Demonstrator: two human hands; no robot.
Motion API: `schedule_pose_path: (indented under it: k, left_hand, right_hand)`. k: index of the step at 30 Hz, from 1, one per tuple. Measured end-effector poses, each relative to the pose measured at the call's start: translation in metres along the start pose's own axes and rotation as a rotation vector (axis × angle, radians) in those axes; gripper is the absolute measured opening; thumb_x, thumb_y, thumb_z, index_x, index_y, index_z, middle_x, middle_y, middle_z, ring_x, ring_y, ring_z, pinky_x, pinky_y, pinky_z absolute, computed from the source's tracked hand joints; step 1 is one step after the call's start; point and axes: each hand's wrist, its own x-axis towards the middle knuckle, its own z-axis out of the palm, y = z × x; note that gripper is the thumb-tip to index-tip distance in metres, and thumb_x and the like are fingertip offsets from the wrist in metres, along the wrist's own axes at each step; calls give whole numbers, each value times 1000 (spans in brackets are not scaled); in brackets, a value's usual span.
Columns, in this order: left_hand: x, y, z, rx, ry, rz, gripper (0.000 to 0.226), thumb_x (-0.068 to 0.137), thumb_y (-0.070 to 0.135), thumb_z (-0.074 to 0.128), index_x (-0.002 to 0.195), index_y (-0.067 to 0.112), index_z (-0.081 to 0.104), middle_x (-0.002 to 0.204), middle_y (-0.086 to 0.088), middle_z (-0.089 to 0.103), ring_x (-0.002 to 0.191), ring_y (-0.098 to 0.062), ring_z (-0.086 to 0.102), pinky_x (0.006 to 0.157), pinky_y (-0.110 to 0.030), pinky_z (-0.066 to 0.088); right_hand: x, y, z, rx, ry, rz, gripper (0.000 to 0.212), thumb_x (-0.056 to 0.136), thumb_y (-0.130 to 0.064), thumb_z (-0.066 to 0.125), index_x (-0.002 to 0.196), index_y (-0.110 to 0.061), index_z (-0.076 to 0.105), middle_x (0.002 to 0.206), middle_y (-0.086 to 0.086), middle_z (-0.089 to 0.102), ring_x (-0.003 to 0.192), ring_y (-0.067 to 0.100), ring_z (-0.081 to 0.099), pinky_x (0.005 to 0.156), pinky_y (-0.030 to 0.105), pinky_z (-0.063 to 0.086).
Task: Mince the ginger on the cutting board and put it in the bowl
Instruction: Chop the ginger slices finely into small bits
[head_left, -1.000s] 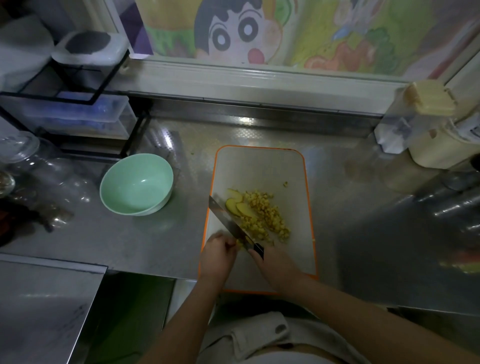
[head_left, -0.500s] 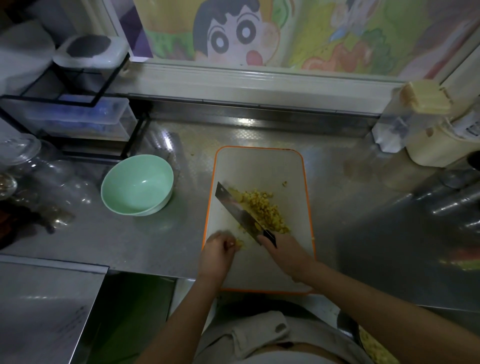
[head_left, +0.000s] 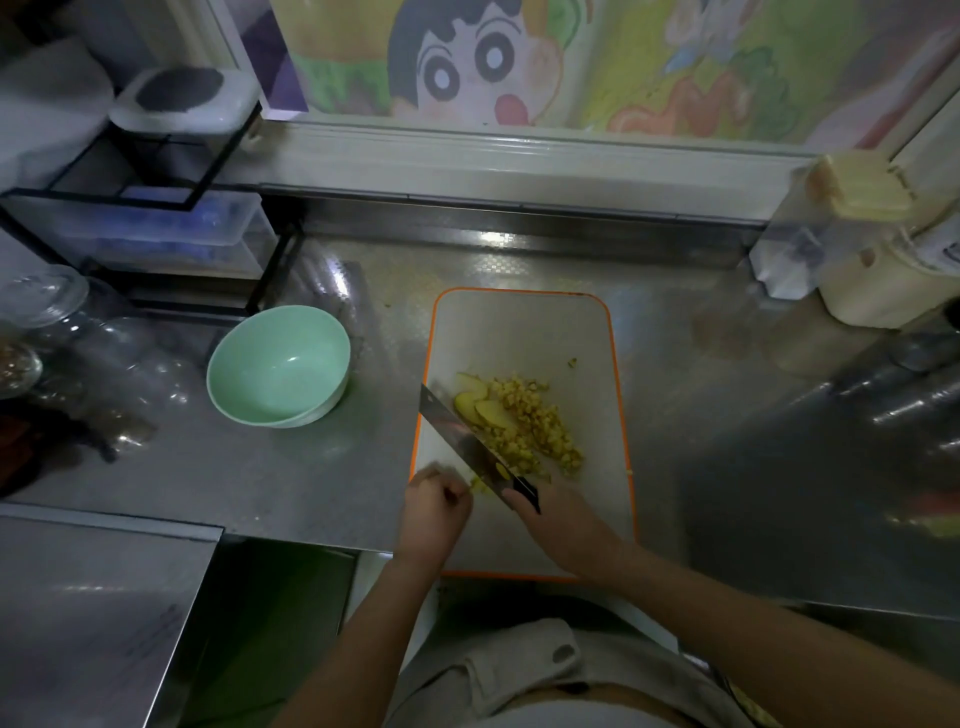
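Mostly minced, the ginger (head_left: 524, 423) lies mid cutting board (head_left: 519, 332), with a few slices on its left. The knife (head_left: 460, 439) slants beside them, and the right hand (head_left: 563, 527) wraps its fingers round the handle. The left hand (head_left: 434, 506) curls its fingers beside the blade; whether they grasp anything, I cannot tell. The green bowl (head_left: 280, 358) stands left on the surface (head_left: 311, 467).

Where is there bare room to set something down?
Free: steel counter between mint-green bowl and near edge, and right of the orange-rimmed white cutting board; the board's far half. Crowded: its near half, with yellow ginger, steel knife, left hand, right hand.
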Motion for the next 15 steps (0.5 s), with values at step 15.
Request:
schedule_pose_path:
  k: [15]
  left_hand:
    - [4,-1,4,1,-48,-87,19,69,-1,65,52,5,59,68,1,49,62,-11,46,56,-12,27]
  right_hand:
    - [4,-5,11,-173,-41,61,44,98,-43,37,104,-3,54,95,14,60,77,18,51,64,24,33]
